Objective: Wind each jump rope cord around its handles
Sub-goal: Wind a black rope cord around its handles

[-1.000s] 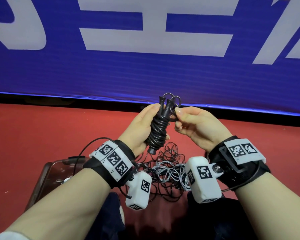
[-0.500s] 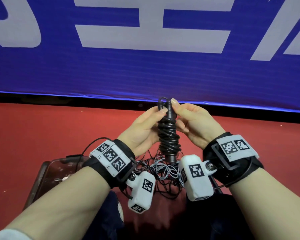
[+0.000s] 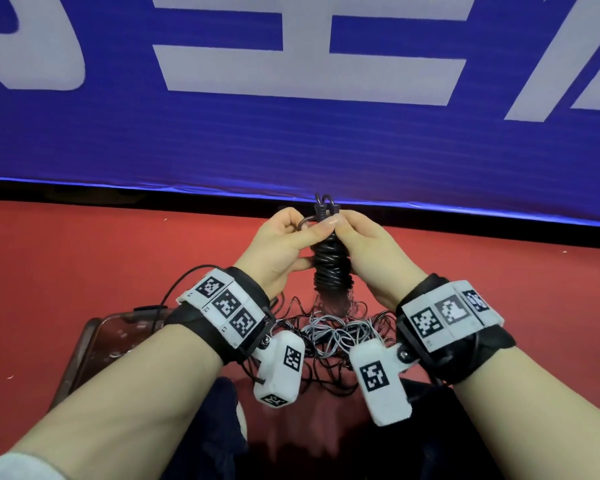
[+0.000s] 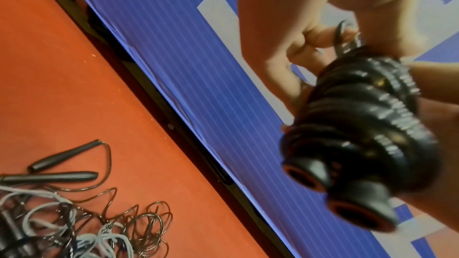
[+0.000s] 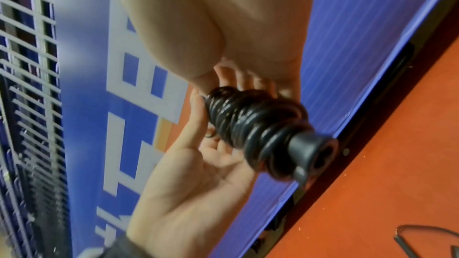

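Up front, no brand or readable label: only big white character strokes, cropped, on the blue ribbed banner (image 3: 291, 147), plus black-and-white square code tags on the wrist straps. Floor is red carpet-like matting (image 3: 84, 258) w/ a black strip at the banner's foot. Both hands hold the black jump rope bundle (image 3: 331, 268), cord coiled tight round its two handles, upright above the mat. Left hand (image 3: 278, 247) & right hand (image 3: 371, 251) pinch its top end, fingers curled. Below lies a tangle of loose black and grey cords (image 3: 329, 327) beside a brown tray (image 3: 84, 344).
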Motion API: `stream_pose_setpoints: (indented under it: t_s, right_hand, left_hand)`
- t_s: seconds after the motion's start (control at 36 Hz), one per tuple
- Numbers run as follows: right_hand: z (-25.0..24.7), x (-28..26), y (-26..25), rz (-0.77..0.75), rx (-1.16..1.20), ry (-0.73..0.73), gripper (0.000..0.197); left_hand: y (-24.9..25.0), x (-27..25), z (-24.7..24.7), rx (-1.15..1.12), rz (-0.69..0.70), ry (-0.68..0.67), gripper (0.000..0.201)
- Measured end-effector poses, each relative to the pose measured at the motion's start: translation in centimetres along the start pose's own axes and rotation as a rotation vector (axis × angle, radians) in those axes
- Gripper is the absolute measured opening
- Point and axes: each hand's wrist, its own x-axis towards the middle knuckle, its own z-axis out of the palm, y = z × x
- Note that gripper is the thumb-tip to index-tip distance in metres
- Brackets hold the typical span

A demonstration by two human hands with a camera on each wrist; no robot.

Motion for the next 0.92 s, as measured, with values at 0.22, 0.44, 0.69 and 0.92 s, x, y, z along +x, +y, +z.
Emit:
stream_pose_setpoints:
  t_s: [0.22,0.44,0.69,0.92]
  right_hand:
    - [-0.1,-0.3,-1.2,-0.058,0.155,-0.157,0.048]
    - [0.6,0.5,1.6,-0.203,-0.312,0.001,0.046]
    - [-2.0,1.5,1.7,-0.067,-0.085,-0.040,0.039]
    - [-1.5,1.7,2.0,-0.033,-0.137,-0.286,0.048]
  left_hand:
    - [0.0,0.4,0.3,0.125,0.084,0.176,0.039]
    - [-0.8,0.2,1.2,0.292,0.173,0.241,0.040]
    - [1.5,0.3,-0.2,0.210,0.073,0.092,0.018]
    - [2.0,1.2,-1.6,0.298,0.128,0.192,0.027]
